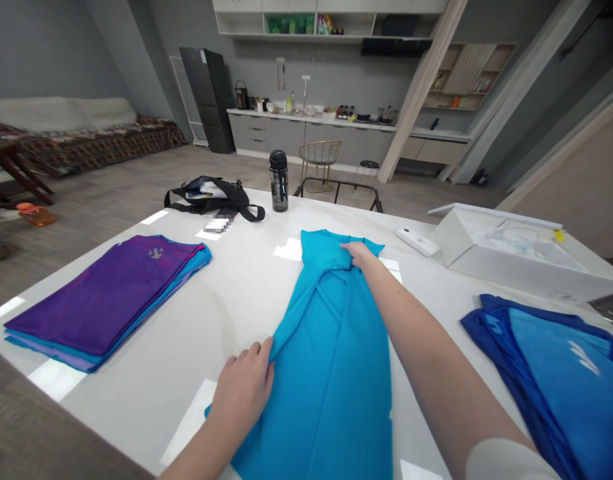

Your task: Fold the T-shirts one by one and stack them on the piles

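Head view: turquoise garment [331, 373] in left hand [245, 380] and right hand [357, 254].

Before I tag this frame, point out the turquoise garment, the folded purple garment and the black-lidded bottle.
Turquoise garment [331, 360]: head view, middle of its spread fabric.
Folded purple garment [111, 293]: head view, middle of its upper face.
Black-lidded bottle [279, 185]: head view, its body, below the lid.

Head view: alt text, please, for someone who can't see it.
A person's left hand grips a turquoise garment on a white table while the right hand touches it near its far end. A folded purple-topped stack lies left, blue garments right.
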Tool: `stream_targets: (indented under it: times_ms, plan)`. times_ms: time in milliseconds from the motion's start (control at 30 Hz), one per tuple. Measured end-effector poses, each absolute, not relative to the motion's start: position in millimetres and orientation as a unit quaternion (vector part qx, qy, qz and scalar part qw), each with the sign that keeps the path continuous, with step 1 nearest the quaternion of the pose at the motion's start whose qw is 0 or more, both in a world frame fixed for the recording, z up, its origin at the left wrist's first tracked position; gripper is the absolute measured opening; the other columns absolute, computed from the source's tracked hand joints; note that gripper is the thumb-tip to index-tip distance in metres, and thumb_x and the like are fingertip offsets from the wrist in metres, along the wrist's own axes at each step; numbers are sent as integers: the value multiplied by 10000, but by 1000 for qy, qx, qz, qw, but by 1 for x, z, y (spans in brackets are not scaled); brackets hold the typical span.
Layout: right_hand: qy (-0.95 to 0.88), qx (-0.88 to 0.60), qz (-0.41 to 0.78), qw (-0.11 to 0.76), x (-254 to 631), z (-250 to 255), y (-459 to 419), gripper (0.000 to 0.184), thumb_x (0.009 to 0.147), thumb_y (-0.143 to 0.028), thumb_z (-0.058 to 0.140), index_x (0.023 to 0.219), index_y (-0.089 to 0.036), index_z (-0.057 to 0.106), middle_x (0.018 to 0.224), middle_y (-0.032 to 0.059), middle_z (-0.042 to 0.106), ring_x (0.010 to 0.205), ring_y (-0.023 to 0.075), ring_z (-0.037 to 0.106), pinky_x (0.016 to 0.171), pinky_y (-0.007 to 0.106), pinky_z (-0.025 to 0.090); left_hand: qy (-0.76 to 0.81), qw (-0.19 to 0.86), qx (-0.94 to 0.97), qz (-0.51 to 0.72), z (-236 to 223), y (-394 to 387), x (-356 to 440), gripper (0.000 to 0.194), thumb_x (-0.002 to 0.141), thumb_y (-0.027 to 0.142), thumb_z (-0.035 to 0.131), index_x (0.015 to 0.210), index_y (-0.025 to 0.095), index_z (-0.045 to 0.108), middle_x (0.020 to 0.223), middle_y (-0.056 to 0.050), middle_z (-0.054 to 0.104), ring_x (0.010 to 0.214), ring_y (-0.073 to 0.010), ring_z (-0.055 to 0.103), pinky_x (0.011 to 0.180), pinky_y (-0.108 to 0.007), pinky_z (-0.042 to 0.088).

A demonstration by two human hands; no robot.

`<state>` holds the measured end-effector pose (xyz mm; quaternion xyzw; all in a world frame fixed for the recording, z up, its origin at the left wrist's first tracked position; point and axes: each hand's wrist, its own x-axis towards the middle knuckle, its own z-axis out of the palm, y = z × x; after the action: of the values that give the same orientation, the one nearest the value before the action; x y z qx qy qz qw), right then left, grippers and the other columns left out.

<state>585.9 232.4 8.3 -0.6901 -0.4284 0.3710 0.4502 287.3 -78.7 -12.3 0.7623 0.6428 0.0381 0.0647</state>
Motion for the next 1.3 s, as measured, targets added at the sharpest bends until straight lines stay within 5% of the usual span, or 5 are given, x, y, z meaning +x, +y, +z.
stream_targets:
  times_ms: [167, 467, 733, 1000, 1300]
  plan:
    - [-488, -732, 244, 408, 588, -2, 220, 522, 852, -125, 626, 1367, -156, 544, 1324, 193, 609, 1282, 320, 532, 1108, 462, 367, 659, 112, 729, 144, -10, -128, 265, 247, 992, 333, 416, 1174, 328, 582, 1046, -29, 721, 747, -212, 711, 592, -313, 508]
    - [-692, -679, 9, 246, 567, 1, 147, 376, 943, -239, 525, 1304, -154, 589, 1412, 180, 497, 1289, 333, 462, 1056, 458, 394, 512, 121, 782, 334, -8, -168, 307, 220, 986, 242, 496, 1128, 276, 661, 974, -69, 692, 849, -223, 676, 752, -374, 587]
    - [-759, -562, 156, 290, 527, -8, -26, 276, 948, -345, 547, 1182, -237, 644, 1265, 107, 614, 1183, 265, 570, 1058, 418, 425, 452, 160, 764, 431, -18, -183, 314, 205, 979, 220, 555, 1136, 241, 686, 1004, -68, 699, 930, -203, 666, 859, -385, 576]
    - [-335, -527, 665, 410, 500, 17, -154, 641, 880, -620, 590, 1433, -381, 372, 931, 16, 640, 679, 180, 668, 590, 381, 622, 369, 135, 813, 431, -3, -192, 325, 315, 994, 152, 483, 1255, 247, 632, 1099, -67, 717, 1003, -197, 647, 924, -376, 538]
    - [-377, -574, 590, 425, 491, -22, -198, 396, 750, -256, 718, 1095, -296, 528, 712, -87, 548, 484, 117, 583, 471, 298, 586, 439, 70, 870, 212, -22, -212, 305, 346, 934, 104, 484, 1254, 195, 580, 1238, -114, 633, 1128, -269, 575, 956, -445, 469]
